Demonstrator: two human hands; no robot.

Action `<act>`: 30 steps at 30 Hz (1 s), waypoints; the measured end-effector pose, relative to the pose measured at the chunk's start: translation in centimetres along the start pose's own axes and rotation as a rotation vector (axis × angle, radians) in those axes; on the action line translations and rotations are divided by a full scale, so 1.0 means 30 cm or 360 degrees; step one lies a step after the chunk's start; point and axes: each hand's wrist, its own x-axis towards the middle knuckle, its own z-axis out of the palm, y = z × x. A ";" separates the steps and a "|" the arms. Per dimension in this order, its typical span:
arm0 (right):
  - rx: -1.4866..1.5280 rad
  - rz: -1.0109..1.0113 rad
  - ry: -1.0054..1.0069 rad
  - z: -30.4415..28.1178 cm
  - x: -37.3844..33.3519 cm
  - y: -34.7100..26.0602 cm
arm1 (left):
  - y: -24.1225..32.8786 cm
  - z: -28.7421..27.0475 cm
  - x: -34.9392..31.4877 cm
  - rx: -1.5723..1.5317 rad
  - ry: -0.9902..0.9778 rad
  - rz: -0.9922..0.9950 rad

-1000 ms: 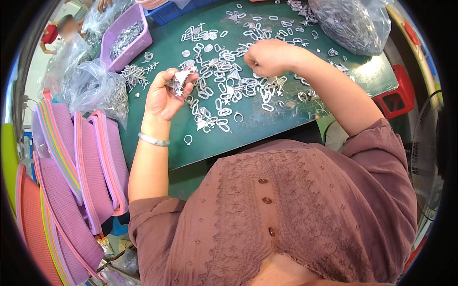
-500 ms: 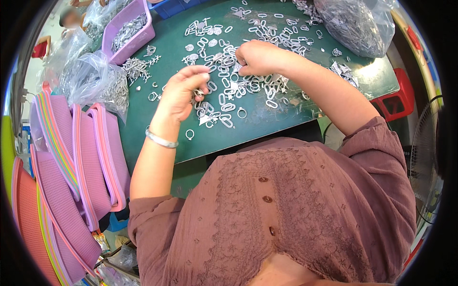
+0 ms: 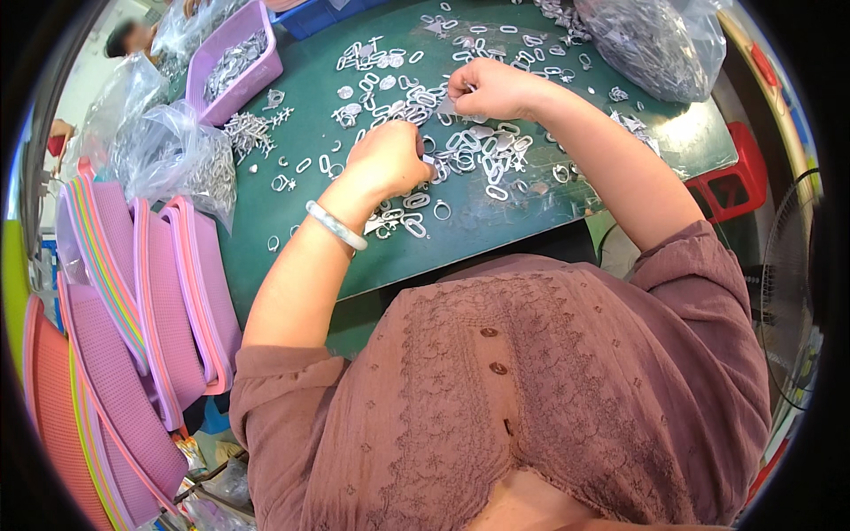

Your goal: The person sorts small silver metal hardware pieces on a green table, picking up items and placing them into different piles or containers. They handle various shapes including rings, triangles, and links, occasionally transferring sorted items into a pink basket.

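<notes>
1. We saw a dark green surface (image 3: 496, 226) across the middle of the frame, scattered with silvery metal pieces, thickest between and around our two hands.

2. Our right hand (image 3: 498, 91) came in from the right and bent over the upper middle of the frame. Its grip looked closed at the fingertips on a grey triangular piece (image 3: 446, 107), though the contact was small and partly covered.

3. The triangular piece lay to the lower left of that right grip and to the upper right of our left hand (image 3: 387, 162) — so it sat between the two, the right being nearer and apparently touching it. It reached from the right fingertips toward the lower left; we could not settle its long axis.

4. Our left hand was palm down near the centre, its fingers pointing right. The fingertips were mostly hidden, with a pale glint beside them, so we could not tell whether that grip was open or had hold of anything.

5. Just right of the left fingertips lay a heap of oval rings (image 3: 460, 145), their long axes running in many directions. One round ring (image 3: 442, 210) lay below that heap, apart from either hand.

6. Farther off, a purple basket (image 3: 273, 69) of metal pieces stood at the upper left, and a filled clear bag (image 3: 651, 49) at the upper right — both well away from either grip.
</notes>
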 end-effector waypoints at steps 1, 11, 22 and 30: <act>0.0106 0.0027 -0.0023 -0.007 -0.004 -0.001 | -0.006 -0.001 0.004 -0.0035 -0.0003 0.0018; 0.1332 0.0162 -0.0147 -0.050 -0.076 0.017 | -0.051 0.013 -0.002 -0.0438 -0.0021 0.0113; 0.1635 0.0053 -0.0185 -0.023 -0.100 0.025 | 0.014 0.015 -0.023 -0.0108 -0.0048 0.0065; 0.1665 0.0006 -0.0140 -0.015 -0.110 0.022 | -0.022 0.011 -0.017 -0.0325 -0.0039 0.0038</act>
